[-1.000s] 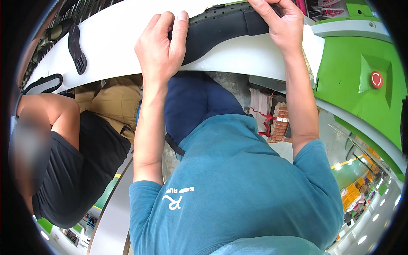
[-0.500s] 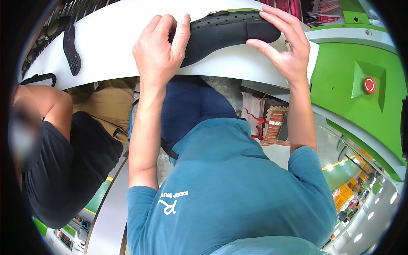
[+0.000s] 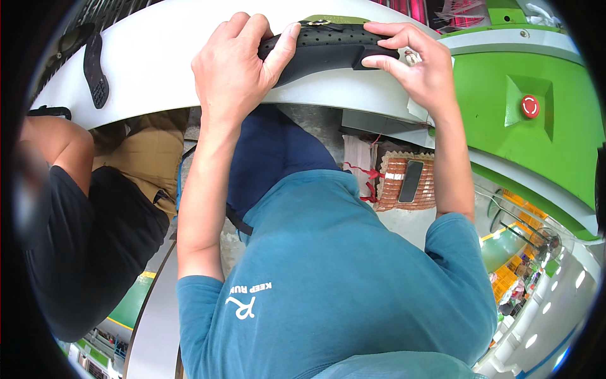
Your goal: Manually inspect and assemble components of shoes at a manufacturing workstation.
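Over the white table [image 3: 158, 57] I hold a shoe with a black sole [image 3: 322, 62], a low block heel and a dark upper dotted with small holes [image 3: 334, 36]. An olive-green part shows along its far edge. My left hand [image 3: 237, 69] is closed round the left end, thumb along the near side. At the heel end, my right hand [image 3: 420, 69] pinches the shoe between fingers above and thumb below. The fingers of my left hand are partly hidden behind the shoe.
Another black sole [image 3: 95, 72] lies on the table's left. A co-worker in a black shirt [image 3: 95, 246] sits close at my left. To my right stands a green machine [image 3: 486, 120] with a red button [image 3: 529, 107]. Below the table, a phone [image 3: 411, 181] rests on a woven basket [image 3: 391, 186].
The shoe has tilted, so less of its sole faces me and more of the perforated upper shows. My right fingers have closed in on the heel end. The whole view has shifted slightly.
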Motion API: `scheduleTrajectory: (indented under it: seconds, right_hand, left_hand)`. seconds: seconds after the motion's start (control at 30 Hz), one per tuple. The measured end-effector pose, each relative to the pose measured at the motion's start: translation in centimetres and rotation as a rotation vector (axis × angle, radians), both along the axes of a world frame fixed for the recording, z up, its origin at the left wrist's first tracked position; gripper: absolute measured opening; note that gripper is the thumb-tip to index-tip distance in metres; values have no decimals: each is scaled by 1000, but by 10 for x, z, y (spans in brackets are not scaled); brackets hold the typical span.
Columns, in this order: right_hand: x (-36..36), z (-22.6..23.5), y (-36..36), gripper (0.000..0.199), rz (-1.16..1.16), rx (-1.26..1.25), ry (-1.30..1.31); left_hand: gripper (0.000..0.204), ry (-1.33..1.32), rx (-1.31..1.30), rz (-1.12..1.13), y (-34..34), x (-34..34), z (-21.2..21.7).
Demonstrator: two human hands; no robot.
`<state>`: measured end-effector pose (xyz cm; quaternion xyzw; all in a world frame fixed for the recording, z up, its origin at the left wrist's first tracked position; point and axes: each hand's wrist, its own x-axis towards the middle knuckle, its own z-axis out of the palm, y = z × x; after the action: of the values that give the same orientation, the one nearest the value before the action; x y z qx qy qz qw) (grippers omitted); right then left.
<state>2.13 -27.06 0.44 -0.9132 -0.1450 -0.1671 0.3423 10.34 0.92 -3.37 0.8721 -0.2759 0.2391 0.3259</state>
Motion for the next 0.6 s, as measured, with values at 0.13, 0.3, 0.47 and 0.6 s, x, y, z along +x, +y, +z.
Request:
scheduleTrajectory:
  seconds: [0.13,0.3,0.47,0.6]
  right_hand:
    - [19,23,-5,26,46,-25,242]
    - [32,58,-3,53,29,71,466]
    - [30,35,4,60,1,327,373]
    - [45,-19,17,28,-161,473,77]
  left_hand:
    - [42,-20,-26,-13,0,2,-1]
    - [40,26,-56,-31,4,6,-3]
    - [37,95,-114,-34,5,9,-2]
    - [34,149,-168,-1,5,9,-1]
